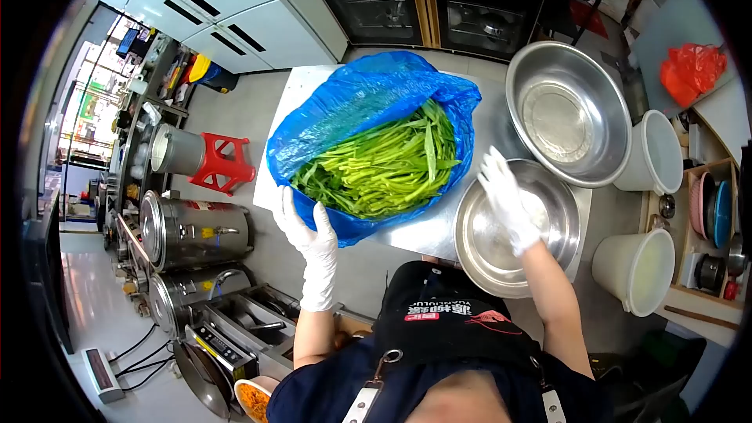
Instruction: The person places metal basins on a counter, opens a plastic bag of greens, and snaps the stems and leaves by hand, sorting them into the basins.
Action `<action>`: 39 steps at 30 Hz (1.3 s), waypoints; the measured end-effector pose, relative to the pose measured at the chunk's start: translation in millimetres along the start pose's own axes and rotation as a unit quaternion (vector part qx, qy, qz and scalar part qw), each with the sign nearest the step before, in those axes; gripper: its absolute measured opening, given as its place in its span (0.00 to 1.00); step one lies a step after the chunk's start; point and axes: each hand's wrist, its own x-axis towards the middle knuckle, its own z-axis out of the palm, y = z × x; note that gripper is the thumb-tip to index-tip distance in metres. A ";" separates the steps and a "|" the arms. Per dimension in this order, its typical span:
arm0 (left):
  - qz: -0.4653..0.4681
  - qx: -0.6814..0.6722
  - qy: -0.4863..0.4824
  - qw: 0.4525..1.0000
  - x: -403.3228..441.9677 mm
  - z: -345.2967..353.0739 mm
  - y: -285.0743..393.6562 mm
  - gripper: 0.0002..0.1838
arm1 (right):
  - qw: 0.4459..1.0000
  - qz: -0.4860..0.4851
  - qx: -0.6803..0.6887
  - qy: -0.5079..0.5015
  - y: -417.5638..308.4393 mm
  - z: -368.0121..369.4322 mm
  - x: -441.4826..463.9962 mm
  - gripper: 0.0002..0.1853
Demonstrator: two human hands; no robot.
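Observation:
A blue plastic bag (345, 102) lies open on the metal table (419, 236), full of long green leafy stalks (384, 160). My left hand (312, 239), in a white glove, touches the bag's lower left edge with its fingers apart. Over a shallow steel basin (548, 200) to the right of the bag is my right hand (505, 196), also gloved, fingers stretched out and holding nothing. A larger, deeper steel basin (560, 113) is behind the shallow one and partly overlaps it.
White buckets (633, 272) stand right of the table, beside a shelf of pans (709, 204). On the left are a red stool (223, 163) and large steel pots (196, 231). Cabinets (211, 8) line the back. A red bag (691, 74) hangs at upper right.

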 end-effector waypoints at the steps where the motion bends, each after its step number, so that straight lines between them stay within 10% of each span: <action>1: 0.014 0.002 0.006 1.000 6.1 0.3 2.2 0.29 | 0.997 0.045 0.051 -0.030 10.1 15.6 17.1 0.28; 14: 0.265 -0.054 -0.263 0.926 51.1 22.7 54.1 0.11 | 0.963 0.153 0.209 -0.076 25.0 85.3 70.1 0.37; 17: 0.310 0.007 -0.301 0.902 50.9 41.7 62.1 0.15 | 0.995 0.024 -0.023 0.092 41.9 65.8 75.9 0.33; 21: 0.364 0.119 -0.380 0.842 52.7 58.7 73.8 0.12 | 0.905 -0.254 -0.312 0.138 10.1 63.9 14.7 0.24; 31: 0.460 0.409 -0.337 0.713 39.7 90.5 91.0 0.13 | 0.726 -0.426 -0.527 -0.118 4.0 52.4 -25.4 0.15; 35: 0.449 0.428 -0.312 0.720 46.1 95.0 93.7 0.11 | 0.587 -0.416 -0.666 -0.197 8.1 47.7 -26.3 0.14; 39: 0.396 0.334 -0.346 0.782 75.5 104.1 72.4 0.18 | 0.566 -0.384 -0.693 -0.227 1.8 34.2 -19.1 0.13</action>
